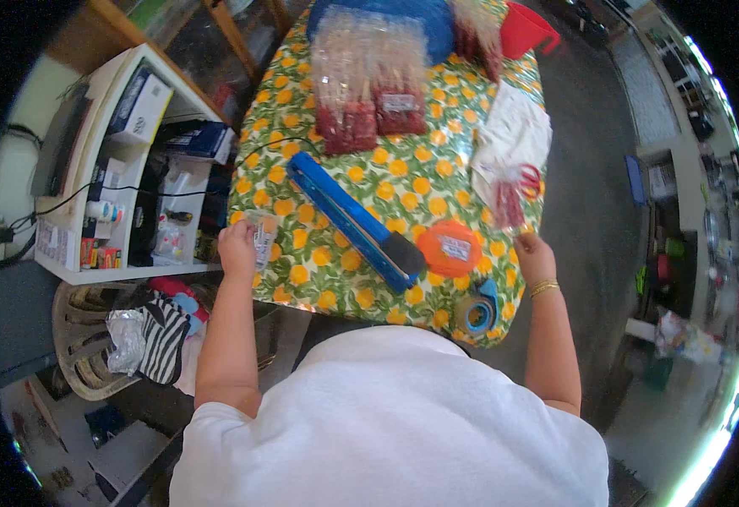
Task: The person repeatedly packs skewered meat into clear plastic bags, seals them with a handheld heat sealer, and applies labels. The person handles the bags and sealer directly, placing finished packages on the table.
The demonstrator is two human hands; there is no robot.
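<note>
At the table's left edge, my left hand (237, 246) pinches a clear plastic piece (264, 239) bearing a printed label. On the far right, my right hand (535, 255) has its fingers on the lower end of a small clear bag (507, 204) with red contents. That bag lies partly over a white cloth (514, 130), beside red-handled scissors (529, 181). Between my hands a blue impulse heat sealer (351, 218) lies diagonally. Against its dark end rests an orange round item (450, 248) with a white label. A blue tape dispenser (480, 310) sits at the near right corner.
Several filled clear bags (369, 82) with red contents lie farther back, against a blue basin (385, 16). A red jug (526, 30) stands at the far right. White shelving (147, 274) and a plastic chair (74, 342) holding cloths flank the fruit-patterned tablecloth (344, 298).
</note>
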